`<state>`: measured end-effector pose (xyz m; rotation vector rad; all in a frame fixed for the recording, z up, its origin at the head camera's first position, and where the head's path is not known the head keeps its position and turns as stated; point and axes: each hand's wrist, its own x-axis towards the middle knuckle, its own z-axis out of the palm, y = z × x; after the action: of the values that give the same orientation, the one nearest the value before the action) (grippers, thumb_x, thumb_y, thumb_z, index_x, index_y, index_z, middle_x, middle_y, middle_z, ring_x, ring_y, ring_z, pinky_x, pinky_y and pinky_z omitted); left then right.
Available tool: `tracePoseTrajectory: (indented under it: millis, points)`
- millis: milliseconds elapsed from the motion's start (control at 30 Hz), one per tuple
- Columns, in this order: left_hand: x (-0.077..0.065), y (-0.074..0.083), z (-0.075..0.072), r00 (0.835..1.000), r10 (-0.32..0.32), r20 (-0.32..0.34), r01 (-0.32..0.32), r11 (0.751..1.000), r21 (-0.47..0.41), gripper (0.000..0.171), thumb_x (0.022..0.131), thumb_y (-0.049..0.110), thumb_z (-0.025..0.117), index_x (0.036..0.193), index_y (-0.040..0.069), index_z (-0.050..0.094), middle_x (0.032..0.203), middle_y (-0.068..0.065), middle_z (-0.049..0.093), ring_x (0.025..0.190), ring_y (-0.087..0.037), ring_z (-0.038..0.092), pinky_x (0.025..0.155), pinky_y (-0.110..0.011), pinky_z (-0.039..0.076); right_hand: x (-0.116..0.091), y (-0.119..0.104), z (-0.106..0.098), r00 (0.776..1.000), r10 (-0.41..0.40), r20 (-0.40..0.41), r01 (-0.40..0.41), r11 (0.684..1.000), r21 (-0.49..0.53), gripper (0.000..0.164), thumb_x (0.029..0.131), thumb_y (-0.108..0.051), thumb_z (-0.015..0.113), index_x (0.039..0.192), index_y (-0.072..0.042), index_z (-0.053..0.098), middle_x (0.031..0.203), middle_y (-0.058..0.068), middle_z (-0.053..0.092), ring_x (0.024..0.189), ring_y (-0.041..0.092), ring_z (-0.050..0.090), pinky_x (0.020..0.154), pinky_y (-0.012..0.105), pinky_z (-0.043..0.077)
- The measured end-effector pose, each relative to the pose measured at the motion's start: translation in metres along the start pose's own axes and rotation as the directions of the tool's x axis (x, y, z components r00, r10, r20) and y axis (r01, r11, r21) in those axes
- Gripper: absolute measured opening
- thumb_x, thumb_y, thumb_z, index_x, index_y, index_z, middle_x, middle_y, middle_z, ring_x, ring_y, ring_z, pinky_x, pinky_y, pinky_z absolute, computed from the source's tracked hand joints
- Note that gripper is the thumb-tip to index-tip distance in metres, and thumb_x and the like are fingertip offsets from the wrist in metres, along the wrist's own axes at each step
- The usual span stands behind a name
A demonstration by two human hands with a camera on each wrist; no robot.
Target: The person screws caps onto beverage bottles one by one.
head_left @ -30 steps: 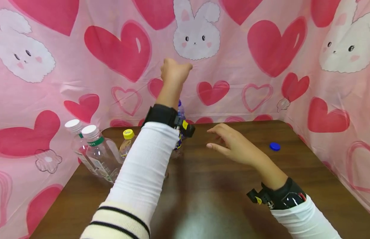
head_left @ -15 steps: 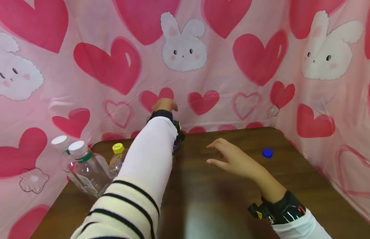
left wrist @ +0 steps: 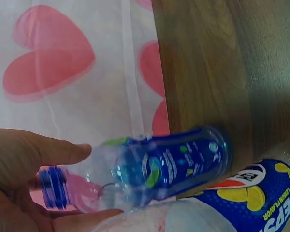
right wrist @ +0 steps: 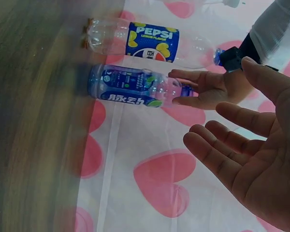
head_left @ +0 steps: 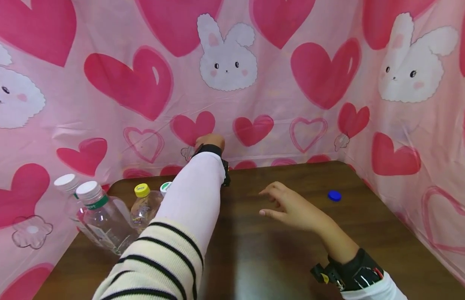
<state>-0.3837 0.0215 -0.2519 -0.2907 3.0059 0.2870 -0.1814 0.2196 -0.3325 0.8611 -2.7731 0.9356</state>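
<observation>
My left hand (head_left: 210,143) reaches to the far side, its back hiding the bottle in the head view. In the left wrist view, its thumb and fingers lie around the neck of a clear plastic drink bottle (left wrist: 174,164) with a blue label and a capless blue mouth. The bottle (right wrist: 125,87) stands upright in the right wrist view. Close beside it is a Pepsi bottle (right wrist: 152,41) with a blue cap, by the left wristband. My right hand (head_left: 290,206) hovers above the table's middle, fingers loosely bent, holding nothing.
A blue cap (head_left: 334,196) lies on the brown table (head_left: 277,266) at right. Left are two clear white-capped bottles (head_left: 101,221), a yellow-capped bottle (head_left: 144,208) and a white-and-green cap (head_left: 165,186) partly behind the sleeve. A pink heart-print cloth (head_left: 270,96) hangs behind.
My left hand has come down from high above the bottles to the bottle's neck. The head view has tilted and shifted slightly. My right hand stays nearly in place.
</observation>
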Motion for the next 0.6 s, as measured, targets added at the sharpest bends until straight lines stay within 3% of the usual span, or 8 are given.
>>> tracePoseTrajectory:
  millis: [67,200,433,533,600]
  points:
    - [0.004,-0.004,0.001,0.999,0.032,-0.020,-0.032,0.999,-0.011,0.028,0.082,0.014,0.073,0.108,0.004,0.071,0.115,-0.018,0.056,0.107,-0.035,0.050,0.079,-0.045,0.055,-0.001,0.000,0.001,1.000,0.008,0.005,-0.008,1.000,0.007,0.046,0.089,-0.032,0.072,0.125,-0.006,0.058,0.118,0.005,0.054,0.099,0.019,0.060,0.082,0.034,0.056]
    - [-0.001,-0.015,-0.004,0.980,0.194,-0.040,-0.191,0.980,0.059,0.025,0.082,0.016,0.075,0.106,0.007,0.075,0.114,-0.015,0.062,0.100,-0.033,0.055,0.079,-0.048,0.055,-0.002,-0.001,0.001,1.000,0.015,0.015,-0.015,1.000,0.011,0.048,0.089,-0.035,0.070,0.126,-0.007,0.058,0.119,0.005,0.054,0.099,0.019,0.061,0.083,0.034,0.055]
    - [-0.013,-0.013,-0.042,0.972,0.191,-0.134,-0.209,0.969,-0.132,0.059,0.081,0.037,0.073,0.127,0.003,0.058,0.121,-0.015,0.058,0.108,-0.033,0.055,0.085,-0.046,0.053,-0.002,0.002,-0.008,1.000,0.031,-0.004,-0.031,0.999,-0.029,0.046,0.089,-0.033,0.071,0.125,-0.007,0.058,0.120,0.007,0.054,0.100,0.021,0.061,0.083,0.036,0.056]
    - [-0.026,-0.016,-0.055,0.953,0.251,-0.170,-0.279,0.946,-0.168,0.068,0.081,0.047,0.071,0.130,0.002,0.054,0.121,-0.015,0.058,0.109,-0.032,0.056,0.086,-0.046,0.053,-0.003,0.005,-0.011,0.999,0.029,-0.016,-0.030,0.998,-0.057,0.045,0.089,-0.032,0.071,0.125,-0.006,0.059,0.119,0.007,0.055,0.101,0.022,0.061,0.082,0.038,0.056]
    - [-0.039,-0.021,-0.057,0.926,0.312,-0.213,-0.353,0.916,-0.193,0.068,0.081,0.048,0.071,0.129,0.003,0.055,0.121,-0.015,0.060,0.108,-0.032,0.058,0.086,-0.045,0.053,-0.006,0.008,-0.011,0.999,0.032,-0.024,-0.034,0.997,-0.070,0.044,0.089,-0.030,0.071,0.124,-0.005,0.059,0.118,0.007,0.055,0.100,0.023,0.062,0.082,0.039,0.056]
